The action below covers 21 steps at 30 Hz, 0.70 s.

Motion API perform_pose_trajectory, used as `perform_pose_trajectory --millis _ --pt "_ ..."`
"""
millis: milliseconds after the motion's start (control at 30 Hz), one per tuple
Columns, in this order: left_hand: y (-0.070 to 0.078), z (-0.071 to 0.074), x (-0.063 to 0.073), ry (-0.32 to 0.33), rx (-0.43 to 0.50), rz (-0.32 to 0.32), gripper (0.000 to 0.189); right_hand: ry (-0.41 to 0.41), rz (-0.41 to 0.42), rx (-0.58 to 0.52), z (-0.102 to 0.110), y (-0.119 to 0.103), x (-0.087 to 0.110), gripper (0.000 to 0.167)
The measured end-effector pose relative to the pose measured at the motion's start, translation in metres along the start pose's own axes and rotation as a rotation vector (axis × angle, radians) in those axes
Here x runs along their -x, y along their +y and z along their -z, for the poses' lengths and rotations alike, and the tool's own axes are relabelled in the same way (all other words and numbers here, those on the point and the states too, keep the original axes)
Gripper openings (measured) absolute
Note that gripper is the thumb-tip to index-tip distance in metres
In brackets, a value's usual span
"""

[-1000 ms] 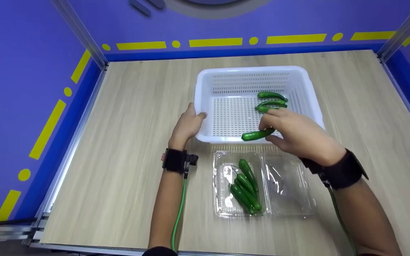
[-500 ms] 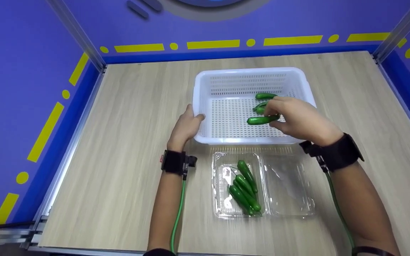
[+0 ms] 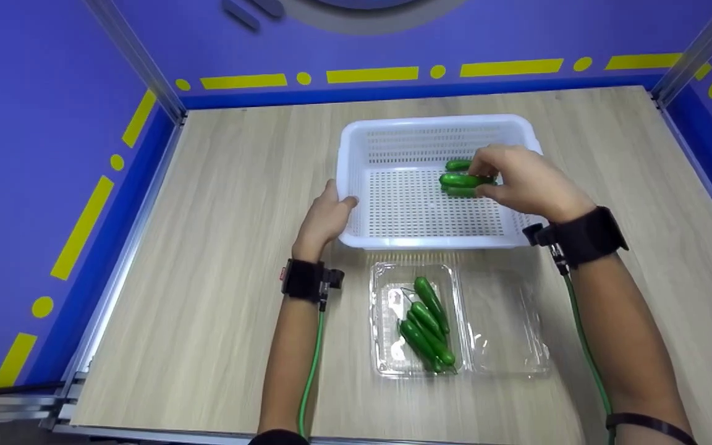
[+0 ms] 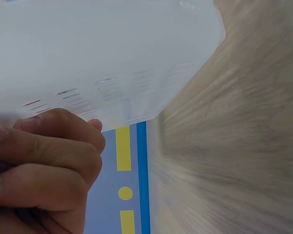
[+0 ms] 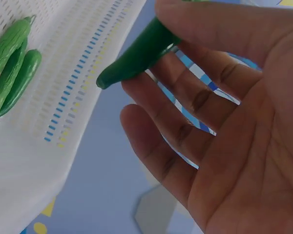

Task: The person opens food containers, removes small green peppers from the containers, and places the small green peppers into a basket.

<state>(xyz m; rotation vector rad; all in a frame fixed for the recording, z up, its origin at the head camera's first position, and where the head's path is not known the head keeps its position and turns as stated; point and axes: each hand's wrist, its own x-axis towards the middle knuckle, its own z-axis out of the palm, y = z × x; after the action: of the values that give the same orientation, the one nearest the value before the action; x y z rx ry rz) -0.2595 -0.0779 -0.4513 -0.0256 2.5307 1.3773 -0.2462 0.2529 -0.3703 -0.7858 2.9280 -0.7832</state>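
A white perforated plastic basket (image 3: 418,243) stands on the table. My left hand (image 3: 325,216) grips its left rim, thumb over the edge; in the left wrist view the curled fingers (image 4: 49,151) lie against the outer wall. Over the right part of the basket, my right hand (image 3: 526,179) pinches a green chili pepper (image 5: 141,53) between thumb and fingers. Several other green peppers (image 5: 12,63) lie on the basket floor, partly hidden by this hand in the head view. A clear clamshell box (image 3: 387,364) lies open in front of the basket, holding several green peppers (image 3: 421,340).
The box's transparent lid (image 3: 507,334) is folded out flat to the right. Wood-grain tabletop (image 3: 220,259) surrounds the basket and box. Blue panels (image 3: 41,154) with yellow marks enclose the left, back and right sides. Green cables (image 3: 313,371) run along both forearms.
My right hand has carried the pepper from the basket's front rim back and slightly right, over the other peppers. The left hand keeps its grip on the left rim.
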Motion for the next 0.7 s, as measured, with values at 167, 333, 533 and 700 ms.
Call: perform_pose_trajectory --millis 167,333,533,700 --pt "0.001 0.0 0.0 0.001 0.004 0.008 0.047 -0.009 -0.05 -0.009 0.001 0.01 -0.007 0.019" --pt "0.0 0.0 0.0 0.0 0.007 0.019 0.049 -0.022 -0.103 0.021 -0.002 0.019 -0.016 0.018" --pt "-0.001 0.0 0.001 0.01 -0.009 0.022 0.053 -0.038 -0.146 0.074 -0.01 0.028 -0.027 0.019" --pt "-0.001 -0.001 0.0 0.01 -0.011 0.015 0.052 -0.052 -0.185 0.111 -0.016 0.036 -0.036 0.021"
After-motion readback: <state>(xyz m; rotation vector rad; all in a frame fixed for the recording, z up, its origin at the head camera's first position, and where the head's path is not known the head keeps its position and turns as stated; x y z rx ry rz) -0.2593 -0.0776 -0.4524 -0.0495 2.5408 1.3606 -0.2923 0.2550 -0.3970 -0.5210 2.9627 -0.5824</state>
